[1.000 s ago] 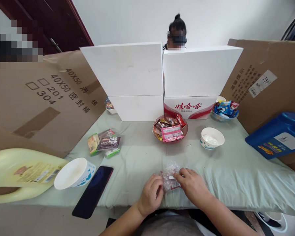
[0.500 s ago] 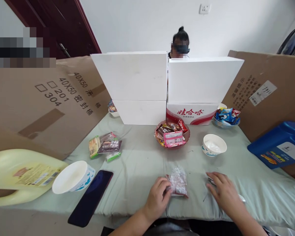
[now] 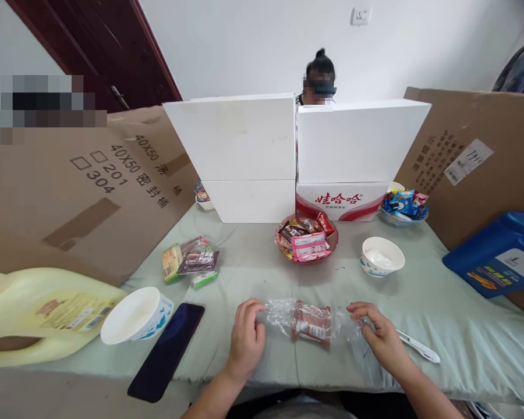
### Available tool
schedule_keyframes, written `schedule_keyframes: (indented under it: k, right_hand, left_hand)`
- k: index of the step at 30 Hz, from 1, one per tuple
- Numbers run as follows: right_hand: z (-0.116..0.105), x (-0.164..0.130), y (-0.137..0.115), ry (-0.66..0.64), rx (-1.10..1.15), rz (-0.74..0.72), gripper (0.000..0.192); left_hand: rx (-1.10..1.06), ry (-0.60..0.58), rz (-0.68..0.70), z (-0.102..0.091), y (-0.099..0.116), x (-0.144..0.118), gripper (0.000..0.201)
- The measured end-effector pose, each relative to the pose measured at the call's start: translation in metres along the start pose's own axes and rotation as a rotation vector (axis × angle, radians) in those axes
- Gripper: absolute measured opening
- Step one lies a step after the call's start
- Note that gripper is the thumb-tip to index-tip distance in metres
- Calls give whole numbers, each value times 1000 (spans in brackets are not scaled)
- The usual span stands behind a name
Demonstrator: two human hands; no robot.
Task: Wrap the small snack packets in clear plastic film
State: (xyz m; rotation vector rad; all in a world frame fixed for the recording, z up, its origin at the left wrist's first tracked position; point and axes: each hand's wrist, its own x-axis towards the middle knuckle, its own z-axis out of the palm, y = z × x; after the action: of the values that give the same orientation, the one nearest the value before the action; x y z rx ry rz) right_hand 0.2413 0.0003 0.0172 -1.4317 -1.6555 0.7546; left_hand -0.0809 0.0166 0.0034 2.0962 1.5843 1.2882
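Between my hands, near the table's front edge, lies a reddish-brown snack packet (image 3: 312, 326) with crinkled clear plastic wrap (image 3: 282, 314) spread to both sides of it. My left hand (image 3: 247, 340) is closed on the left end of the wrap, thumb and fingers together. At the other end, my right hand (image 3: 382, 337) pinches the wrap's right side. A white utility knife (image 3: 420, 347) rests on the cloth just right of my right hand, its left end partly hidden by the hand.
A red bowl of snacks (image 3: 308, 256) and a paper bowl (image 3: 382, 258) stand ahead. Snack packs (image 3: 196, 262), a phone (image 3: 166, 352), another paper bowl (image 3: 133, 317) and a yellow jug (image 3: 70, 314) are left. A blue bottle (image 3: 498, 256) leans right. White boxes (image 3: 248, 201) screen a person (image 3: 321, 75).
The bunched wrap is now stretched out sideways, baring more of the packet to view. My left hand moved left; my right hand left the knife's place and took the wrap's right end.
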Motion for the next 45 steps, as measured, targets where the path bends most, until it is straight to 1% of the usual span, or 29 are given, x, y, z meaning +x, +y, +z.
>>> schedule_keyframes:
  k: [1, 3, 4, 5, 7, 9, 11, 12, 13, 15, 16, 17, 18, 20, 21, 22, 23, 24, 26, 28, 30, 32, 34, 36, 37, 39, 42, 45]
  right_hand:
    - [-3, -3, -3, -7, 17, 16, 17]
    - [-1, -5, -10, -3, 34, 35, 22]
    - [2, -6, -15, -4, 27, 33, 26]
    - [5, -5, -18, -15, -2, 27, 29]
    - [11, -2, -23, -83, -145, 11, 37]
    - [12, 1, -23, -200, -363, -19, 39]
    - [9, 4, -21, -294, -556, -71, 28]
    - [7, 5, -20, -300, -614, -107, 26]
    - [3, 5, -20, -273, -648, -143, 28]
    - [-4, 2, -22, -156, -665, -208, 31]
    - [-8, -1, -26, -117, -657, -240, 30]
    - [-12, -6, -31, -122, -644, -273, 31]
    - [-17, -12, -38, -178, -626, -301, 31]
    - [-25, -26, -55, -402, -570, -312, 28]
    - [-28, -33, -63, -519, -540, -286, 22]
    - [-30, -39, -71, -607, -516, -243, 14]
    - [-31, -43, -78, -657, -498, -195, 6]
    - [-31, -46, -82, -672, -483, -149, 4]
    - [-24, -47, -86, -648, -450, -82, 13]
    - [-11, -44, -80, -604, -454, -57, 16]
    - [5, -41, -68, -539, -550, -59, 19]
    - [17, -37, -52, -453, -682, -77, 20]
    - [23, -34, -36, -371, -751, -94, 18]
    - [26, -29, -25, -277, -745, -141, 18]
    - [27, -26, -20, -224, -727, -176, 22]
    - [31, -18, -12, -134, -689, -254, 35]
    - [39, -7, 2, -90, -698, -322, 44]
    - [47, -3, 18, -102, -764, -328, 49]
  left_hand:
    - [20, -42, 99, 0, 6, 4, 28]
    - [53, -200, 275, 7, 20, 11, 35]
    - [80, -282, 334, 12, 27, 14, 39]
    - [117, -346, 366, 19, 33, 17, 45]
    - [189, -420, 362, 30, 41, 22, 48]
    - [217, -437, 324, 38, 43, 24, 37]
    - [215, -406, 327, 40, 43, 25, 20]
    - [212, -369, 350, 39, 43, 24, 14]
    - [208, -324, 379, 37, 44, 22, 13]
    - [200, -267, 433, 30, 48, 16, 20]
    - [197, -274, 452, 26, 51, 12, 22]
    - [196, -315, 468, 20, 53, 6, 23]
    - [199, -391, 481, 14, 55, 0, 22]
    - [199, -608, 489, 1, 57, -13, 12]
    - [187, -719, 481, -6, 58, -18, 10]
    - [172, -809, 460, -11, 57, -22, 15]
    - [160, -867, 431, -15, 57, -24, 18]
    - [152, -890, 400, -16, 58, -24, 17]
    - [156, -858, 360, -13, 60, -20, 11]
    - [150, -784, 367, -3, 65, -12, 14]
    - [161, -689, 384, 9, 68, -4, 17]
    - [211, -598, 361, 20, 67, 0, 20]
    - [267, -534, 321, 28, 62, 2, 31]
    - [281, -523, 305, 35, 55, 3, 50]
    - [276, -529, 309, 38, 52, 4, 57]
    - [263, -546, 313, 44, 47, 6, 65]
    - [218, -568, 289, 48, 44, 15, 61]
    - [76, -585, 227, 38, 40, 24, 54]
